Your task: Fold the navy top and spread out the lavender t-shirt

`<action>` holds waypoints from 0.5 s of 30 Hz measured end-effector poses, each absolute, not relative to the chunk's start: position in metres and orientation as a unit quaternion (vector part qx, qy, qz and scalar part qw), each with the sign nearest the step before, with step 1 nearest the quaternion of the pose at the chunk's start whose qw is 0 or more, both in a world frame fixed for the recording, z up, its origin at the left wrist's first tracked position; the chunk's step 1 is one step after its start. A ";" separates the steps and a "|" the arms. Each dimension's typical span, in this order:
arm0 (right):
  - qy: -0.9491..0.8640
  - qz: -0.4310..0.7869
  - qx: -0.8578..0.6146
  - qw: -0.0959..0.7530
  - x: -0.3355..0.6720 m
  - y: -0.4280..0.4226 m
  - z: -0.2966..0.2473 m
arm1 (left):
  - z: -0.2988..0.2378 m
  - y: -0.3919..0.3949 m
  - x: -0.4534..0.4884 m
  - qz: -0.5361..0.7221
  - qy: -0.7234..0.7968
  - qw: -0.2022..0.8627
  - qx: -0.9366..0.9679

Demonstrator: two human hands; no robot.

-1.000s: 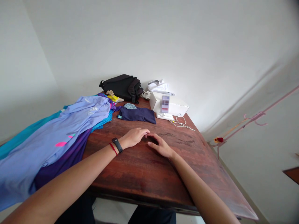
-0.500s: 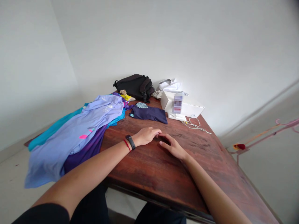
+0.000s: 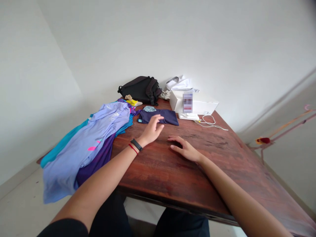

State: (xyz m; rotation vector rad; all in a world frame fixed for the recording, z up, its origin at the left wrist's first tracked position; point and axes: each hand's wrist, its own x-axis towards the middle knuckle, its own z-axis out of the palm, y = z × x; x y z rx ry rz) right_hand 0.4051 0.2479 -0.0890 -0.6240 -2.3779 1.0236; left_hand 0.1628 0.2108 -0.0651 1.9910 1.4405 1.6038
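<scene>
My left hand (image 3: 151,130), with a black wristband and a red string at the wrist, is raised over the wooden table (image 3: 158,171), fingers apart and nothing in it. Just beyond its fingertips lies a folded navy cloth (image 3: 169,117) with a round patterned light-blue piece (image 3: 149,109) on it. My right hand (image 3: 186,149) is low over the tabletop, fingers loosely curved and apart, holding nothing. To the left, a lavender shirt (image 3: 86,141) lies spread on purple cloth (image 3: 98,164) and teal cloth (image 3: 61,141), hanging over the table's edge.
A black backpack (image 3: 138,89) sits at the back by the wall. Right of it are a white bag (image 3: 178,84), a white box (image 3: 206,103) and a small white device (image 3: 188,116) with a cable (image 3: 209,123). Yellow cloth (image 3: 131,102) lies near the backpack. A pink rod (image 3: 291,130) is off to the right.
My hands have come apart. The left one has lifted away with its fingers opened, while the right one stays near the same spot. The view has shifted slightly.
</scene>
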 end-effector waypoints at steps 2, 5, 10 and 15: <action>-0.870 0.365 -0.226 0.242 0.405 0.249 -0.090 | -0.057 0.218 0.147 0.663 0.510 0.159 0.524; -0.869 0.364 -0.223 0.250 0.404 0.249 -0.089 | -0.044 0.224 0.120 0.781 0.514 0.218 0.279; -0.867 0.362 -0.224 0.259 0.404 0.251 -0.088 | -0.033 0.224 0.089 0.812 0.500 0.287 0.087; -0.870 0.355 -0.214 0.267 0.404 0.253 -0.091 | -0.037 0.223 0.083 0.795 0.507 0.328 0.065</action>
